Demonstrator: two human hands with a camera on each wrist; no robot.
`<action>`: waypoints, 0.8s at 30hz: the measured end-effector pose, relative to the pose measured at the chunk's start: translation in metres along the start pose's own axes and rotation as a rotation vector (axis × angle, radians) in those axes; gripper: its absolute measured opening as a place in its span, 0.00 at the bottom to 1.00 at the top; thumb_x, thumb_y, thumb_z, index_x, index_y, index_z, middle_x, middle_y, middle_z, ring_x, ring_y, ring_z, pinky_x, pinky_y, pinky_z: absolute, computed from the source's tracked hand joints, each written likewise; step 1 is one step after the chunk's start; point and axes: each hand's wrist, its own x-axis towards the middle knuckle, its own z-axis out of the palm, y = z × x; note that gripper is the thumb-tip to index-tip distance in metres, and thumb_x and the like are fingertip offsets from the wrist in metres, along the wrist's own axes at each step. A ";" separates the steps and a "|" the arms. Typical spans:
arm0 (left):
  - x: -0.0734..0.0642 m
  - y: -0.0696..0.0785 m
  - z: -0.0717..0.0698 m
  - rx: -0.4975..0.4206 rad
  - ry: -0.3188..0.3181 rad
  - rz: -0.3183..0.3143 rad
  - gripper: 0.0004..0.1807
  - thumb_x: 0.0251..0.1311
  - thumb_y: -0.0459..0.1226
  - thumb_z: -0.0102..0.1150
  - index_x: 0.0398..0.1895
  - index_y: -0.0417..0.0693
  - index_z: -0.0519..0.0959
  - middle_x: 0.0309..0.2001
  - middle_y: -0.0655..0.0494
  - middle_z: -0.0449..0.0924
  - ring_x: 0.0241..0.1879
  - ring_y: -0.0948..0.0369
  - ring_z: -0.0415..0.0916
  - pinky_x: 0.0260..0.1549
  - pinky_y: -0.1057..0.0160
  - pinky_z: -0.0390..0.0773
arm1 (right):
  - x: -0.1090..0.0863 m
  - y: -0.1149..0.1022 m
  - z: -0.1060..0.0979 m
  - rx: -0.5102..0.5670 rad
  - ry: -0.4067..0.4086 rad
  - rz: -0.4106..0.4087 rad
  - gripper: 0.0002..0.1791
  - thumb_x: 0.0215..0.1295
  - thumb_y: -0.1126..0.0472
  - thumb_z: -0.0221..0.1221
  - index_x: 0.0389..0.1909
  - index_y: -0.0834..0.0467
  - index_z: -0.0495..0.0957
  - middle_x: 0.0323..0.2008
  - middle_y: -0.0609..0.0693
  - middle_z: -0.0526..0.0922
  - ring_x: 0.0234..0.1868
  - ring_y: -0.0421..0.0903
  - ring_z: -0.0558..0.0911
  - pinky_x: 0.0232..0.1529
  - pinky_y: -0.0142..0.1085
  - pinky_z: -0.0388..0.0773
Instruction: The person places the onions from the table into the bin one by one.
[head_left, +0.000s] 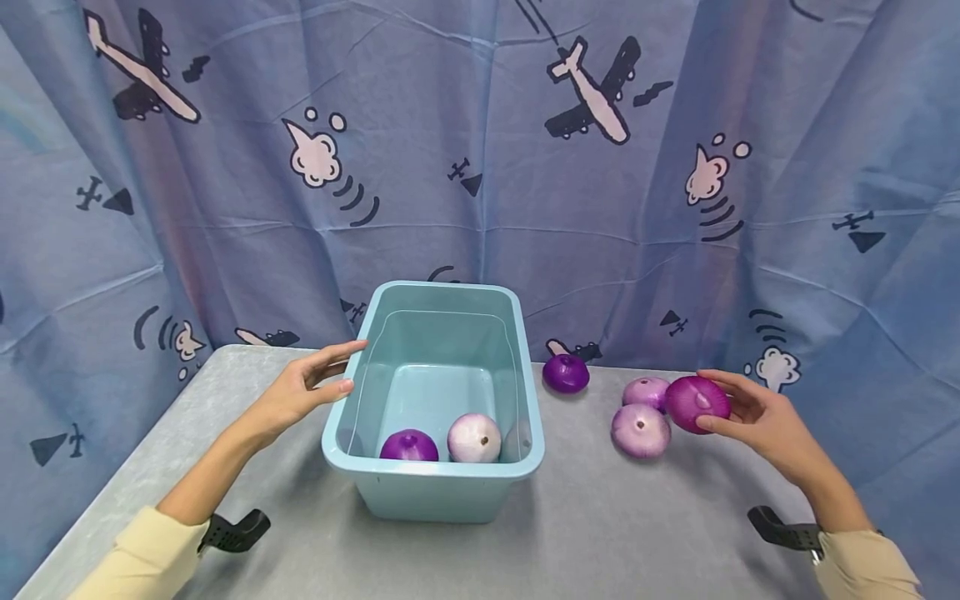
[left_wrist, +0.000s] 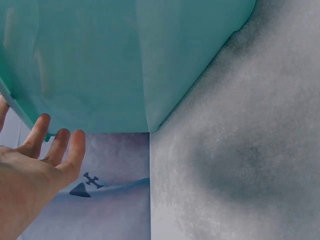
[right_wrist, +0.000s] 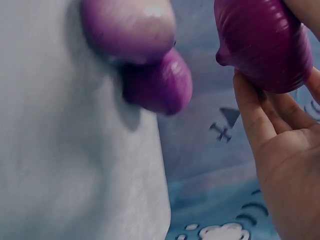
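Between the thumb and fingers of my right hand (head_left: pixel 765 429) is a dark red-purple onion (head_left: pixel 692 404), held above the table at the right. Its ridged skin and pointed end show close up in the right wrist view. Just left of it, a pale purple onion (head_left: pixel 641 432) and a pinkish one (head_left: pixel 643 392) sit together on the table. My left hand (head_left: pixel 300 387) is at the left rim of a light blue plastic bin (head_left: pixel 435 497), fingers extended and holding nothing. Inside the bin's near end lie a purple onion (head_left: pixel 409 447) and a whitish-purple onion (head_left: pixel 474 438).
A deep purple onion (head_left: pixel 566 373) sits by the table's back edge, right of the bin. The grey table (head_left: pixel 585 525) ends at a blue curtain (head_left: pixel 420 200) printed with planes, which hangs behind and at both sides.
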 end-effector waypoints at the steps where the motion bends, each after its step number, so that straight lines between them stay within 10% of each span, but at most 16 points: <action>1: 0.000 0.000 0.000 0.000 0.000 0.000 0.30 0.71 0.37 0.60 0.75 0.52 0.68 0.72 0.52 0.66 0.71 0.50 0.59 0.59 0.66 0.71 | 0.002 -0.004 0.001 0.012 -0.008 -0.011 0.34 0.64 0.67 0.69 0.71 0.61 0.69 0.57 0.38 0.76 0.50 0.33 0.81 0.41 0.32 0.83; 24: 0.001 -0.001 0.000 0.000 0.007 0.001 0.30 0.71 0.37 0.61 0.75 0.51 0.69 0.71 0.51 0.67 0.71 0.50 0.61 0.59 0.65 0.72 | 0.044 -0.047 0.046 0.182 -0.110 -0.171 0.34 0.61 0.75 0.68 0.69 0.65 0.70 0.60 0.47 0.78 0.51 0.44 0.83 0.47 0.35 0.82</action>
